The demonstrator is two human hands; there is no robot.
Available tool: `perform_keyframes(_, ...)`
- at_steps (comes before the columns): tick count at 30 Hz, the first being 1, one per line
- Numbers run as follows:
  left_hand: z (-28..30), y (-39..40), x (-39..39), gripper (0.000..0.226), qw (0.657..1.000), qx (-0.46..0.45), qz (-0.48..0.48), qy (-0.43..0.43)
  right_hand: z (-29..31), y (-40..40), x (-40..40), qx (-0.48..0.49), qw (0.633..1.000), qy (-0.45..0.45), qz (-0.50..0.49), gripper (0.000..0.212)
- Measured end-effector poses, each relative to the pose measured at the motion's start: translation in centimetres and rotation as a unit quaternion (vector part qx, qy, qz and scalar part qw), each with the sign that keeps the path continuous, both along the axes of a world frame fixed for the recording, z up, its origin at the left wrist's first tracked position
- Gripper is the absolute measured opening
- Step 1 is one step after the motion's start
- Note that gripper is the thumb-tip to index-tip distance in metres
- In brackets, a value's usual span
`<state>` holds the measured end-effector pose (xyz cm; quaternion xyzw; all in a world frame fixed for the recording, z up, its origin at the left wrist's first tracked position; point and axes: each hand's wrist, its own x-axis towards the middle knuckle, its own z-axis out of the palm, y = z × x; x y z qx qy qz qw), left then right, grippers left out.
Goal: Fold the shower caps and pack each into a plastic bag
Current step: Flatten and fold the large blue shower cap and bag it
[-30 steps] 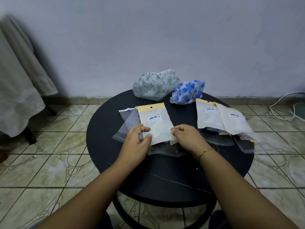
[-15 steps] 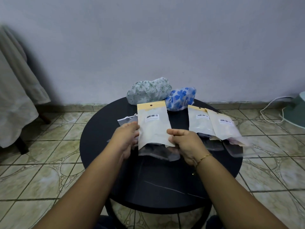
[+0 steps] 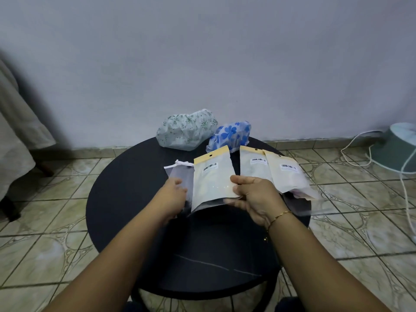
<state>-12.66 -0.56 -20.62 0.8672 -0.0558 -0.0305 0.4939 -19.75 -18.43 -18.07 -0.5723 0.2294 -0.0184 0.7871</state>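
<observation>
My right hand [image 3: 254, 197] grips the lower right edge of a packed plastic bag [image 3: 211, 179] with a yellow header and barcode, holding it tilted above the round black table [image 3: 126, 199]. My left hand [image 3: 174, 194] lies just left of that bag on an empty clear bag [image 3: 180, 172]; its fingers are blurred. A green-flowered shower cap [image 3: 186, 134] and a blue-flowered shower cap [image 3: 231, 135] sit unfolded at the table's far edge. Two more packed bags [image 3: 254, 170] [image 3: 286, 176] overlap at the right.
More clear bags [image 3: 299, 206] lie under the packed ones and hang over the table's right edge. A teal appliance base [image 3: 398, 147] and white cord [image 3: 355, 149] are on the tiled floor at right. A pale cloth [image 3: 13, 131] hangs at left.
The packed bag has been lifted off the table and tilted up. My left hand has come off it and moved left onto the empty clear bag; my right hand keeps hold.
</observation>
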Motion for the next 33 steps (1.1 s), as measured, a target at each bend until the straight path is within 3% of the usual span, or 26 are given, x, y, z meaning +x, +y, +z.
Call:
perform_keyframes(1, -0.7, 0.1, 0.4, 0.03, 0.995, 0.069, -0.032, -0.061, -0.2, -0.1, 0.0, -0.01, 1.0, 0.003, 0.003, 0.024)
perform_keyframes(3, -0.3, -0.1, -0.7, 0.023, 0.986, 0.145, -0.079, 0.007, -0.5, -0.1, 0.1, -0.04, 0.999, 0.015, 0.008, 0.027)
perform_keyframes(5, -0.7, 0.3, -1.0, 0.033, 0.981, 0.168, -0.076, 0.052, -1.0, 0.0, 0.3, -0.04, 0.999, 0.021, 0.014, 0.037)
perform_keyframes(8, -1.0, 1.0, -0.9, 0.042, 0.979, 0.185, -0.077, 0.04, -1.7, 0.5, 0.8, 0.013, 0.999, 0.03, 0.038, 0.059)
perform_keyframes(12, -1.2, 2.1, -1.0, 0.032, 0.976, 0.198, -0.081, 0.029, -2.1, 1.7, 1.0, 0.005, 0.993, 0.05, 0.11, 0.024)
perform_keyframes(15, -1.4, 3.0, -1.1, 0.029, 0.974, 0.201, -0.103, 0.019, -2.7, 2.8, 1.2, 0.001, 0.992, 0.044, 0.121, 0.016)
perform_keyframes(20, -1.5, 4.3, -1.3, 0.038, 0.972, 0.198, -0.124, 0.005, -3.0, 3.6, 1.8, 0.077, 0.99, 0.028, 0.115, 0.027)
perform_keyframes(26, -1.8, 5.1, -1.3, 0.046, 0.953, 0.286, -0.097, -0.023, -3.6, 3.9, 2.0, 0.142, 0.982, 0.012, 0.125, 0.026)
perform_keyframes(33, -2.7, 6.8, -0.3, 0.053, 0.944, 0.314, -0.095, -0.011, -3.4, 3.0, 2.2, 0.151, 0.982, 0.008, 0.113, 0.025)
